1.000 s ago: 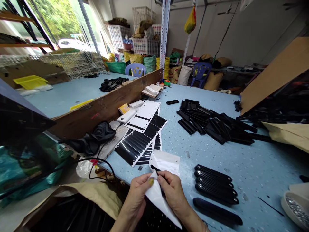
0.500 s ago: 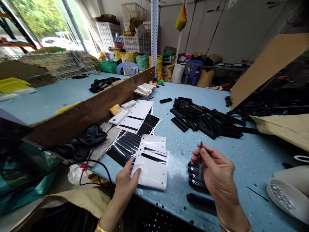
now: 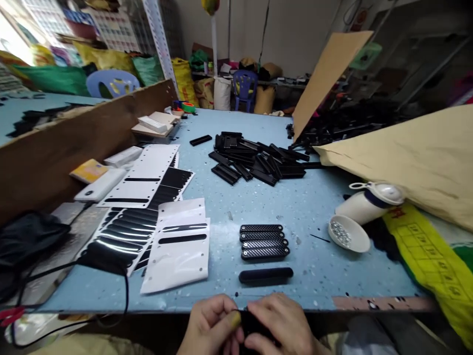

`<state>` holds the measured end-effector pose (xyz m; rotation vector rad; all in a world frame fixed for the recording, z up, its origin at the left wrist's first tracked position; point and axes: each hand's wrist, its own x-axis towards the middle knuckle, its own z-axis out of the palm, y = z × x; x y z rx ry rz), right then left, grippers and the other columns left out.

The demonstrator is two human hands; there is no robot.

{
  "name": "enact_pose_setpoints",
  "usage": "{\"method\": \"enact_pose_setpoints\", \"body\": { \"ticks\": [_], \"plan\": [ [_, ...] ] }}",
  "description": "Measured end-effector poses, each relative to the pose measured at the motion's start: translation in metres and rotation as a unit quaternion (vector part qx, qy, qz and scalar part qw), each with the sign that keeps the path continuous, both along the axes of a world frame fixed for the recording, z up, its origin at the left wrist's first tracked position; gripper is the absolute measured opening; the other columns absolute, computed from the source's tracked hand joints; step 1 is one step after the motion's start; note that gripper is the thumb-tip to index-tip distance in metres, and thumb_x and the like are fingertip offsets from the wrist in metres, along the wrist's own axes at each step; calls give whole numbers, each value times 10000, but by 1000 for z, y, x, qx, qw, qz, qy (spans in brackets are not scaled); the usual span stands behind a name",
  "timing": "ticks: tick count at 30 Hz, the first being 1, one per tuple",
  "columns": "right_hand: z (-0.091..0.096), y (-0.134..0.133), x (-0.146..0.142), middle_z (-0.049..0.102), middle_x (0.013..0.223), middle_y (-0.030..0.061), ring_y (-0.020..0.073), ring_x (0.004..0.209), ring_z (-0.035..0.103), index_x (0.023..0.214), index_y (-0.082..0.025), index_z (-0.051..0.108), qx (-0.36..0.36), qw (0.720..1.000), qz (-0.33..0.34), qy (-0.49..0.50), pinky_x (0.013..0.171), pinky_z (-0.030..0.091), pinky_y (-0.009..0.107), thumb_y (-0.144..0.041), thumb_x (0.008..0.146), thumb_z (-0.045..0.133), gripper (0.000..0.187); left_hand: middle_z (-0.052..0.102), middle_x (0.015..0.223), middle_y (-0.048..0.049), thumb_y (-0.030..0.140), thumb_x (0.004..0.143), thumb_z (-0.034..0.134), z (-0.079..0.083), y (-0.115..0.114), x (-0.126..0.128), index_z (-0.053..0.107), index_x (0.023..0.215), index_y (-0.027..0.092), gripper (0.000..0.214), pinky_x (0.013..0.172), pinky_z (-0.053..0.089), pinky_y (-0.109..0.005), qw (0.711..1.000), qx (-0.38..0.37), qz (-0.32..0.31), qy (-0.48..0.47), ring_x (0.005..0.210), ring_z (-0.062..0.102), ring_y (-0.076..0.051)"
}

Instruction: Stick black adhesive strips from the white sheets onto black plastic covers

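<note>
Fingers (image 3: 233, 320) of the left hand (image 3: 212, 323) and right hand (image 3: 283, 325) pinch a smooth matte black part (image 3: 254, 323) between them at the near edge of the speckled blue surface (image 3: 314, 207), nearer than the four ribbed black plates (image 3: 264, 241). A glossy white backing sheet (image 3: 181, 251) lies left of those plates. Half a second earlier the left hand rested on that sheet, and the right held a thin strip above the plates.
</note>
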<state>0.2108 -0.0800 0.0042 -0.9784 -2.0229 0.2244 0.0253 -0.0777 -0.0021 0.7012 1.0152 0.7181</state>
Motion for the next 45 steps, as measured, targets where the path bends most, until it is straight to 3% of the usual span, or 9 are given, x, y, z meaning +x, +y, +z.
{"method": "enact_pose_setpoints", "body": {
  "ticks": [3,7,12,15,17,21,27,39,45],
  "plan": [
    [-2,-10,28,750,853,127,228,709,698,1099,-112,656,6,999,-52,-3,627,585,348,-192,942,569,196,660,555,-29,481,739,796,3,10,5,621,660,138,393,444,333,-155,1000,-22,20,10,426,503,-64],
    [-5,-18,46,735,807,108,226,680,682,1068,-128,667,-16,997,-66,33,599,577,347,-81,879,578,213,672,569,-35,500,724,799,6,20,13,651,660,141,394,438,351,-157,999,-25,1,31,431,517,-72],
    [1,-17,55,702,716,70,216,617,659,958,-180,704,-123,986,-86,78,549,561,328,-109,823,639,166,661,499,-42,570,722,763,-3,31,13,749,718,144,427,394,362,-193,985,69,0,156,410,544,-114],
    [3,-7,72,698,719,44,200,627,661,911,-208,716,-169,971,-123,114,561,558,308,-141,824,662,122,713,578,-26,543,728,751,-7,45,2,766,963,183,430,437,471,-247,955,149,100,238,504,639,-182],
    [-1,7,87,714,754,36,196,671,677,886,-217,725,-209,955,-149,149,605,565,303,-169,814,700,90,747,641,-27,489,710,761,-10,58,-3,772,912,201,352,527,551,-281,925,212,116,293,571,687,-208],
    [-22,41,108,757,861,59,225,809,710,850,-217,757,-261,931,-151,206,730,582,347,-212,775,755,75,771,693,-42,392,699,730,-22,84,0,769,812,207,220,573,584,-309,863,328,55,380,586,706,-215],
    [-41,65,103,760,823,64,223,765,709,806,-206,767,-273,930,-143,203,689,576,345,-224,749,760,60,747,674,-44,281,734,661,-33,98,18,748,888,190,199,458,510,-277,808,417,-5,415,481,623,-168],
    [-36,81,88,760,824,64,221,771,710,853,-220,772,-255,942,-136,168,717,582,371,-242,784,731,83,780,795,-81,252,825,597,-34,113,25,735,912,216,166,606,570,-332,805,444,-11,394,667,724,-217],
    [-31,69,91,772,882,72,229,803,730,885,-233,781,-248,954,-92,143,719,606,359,-204,798,714,113,761,761,-71,240,827,608,-32,96,14,722,895,198,139,583,553,-311,800,448,-24,398,613,691,-191]
  ]
}}
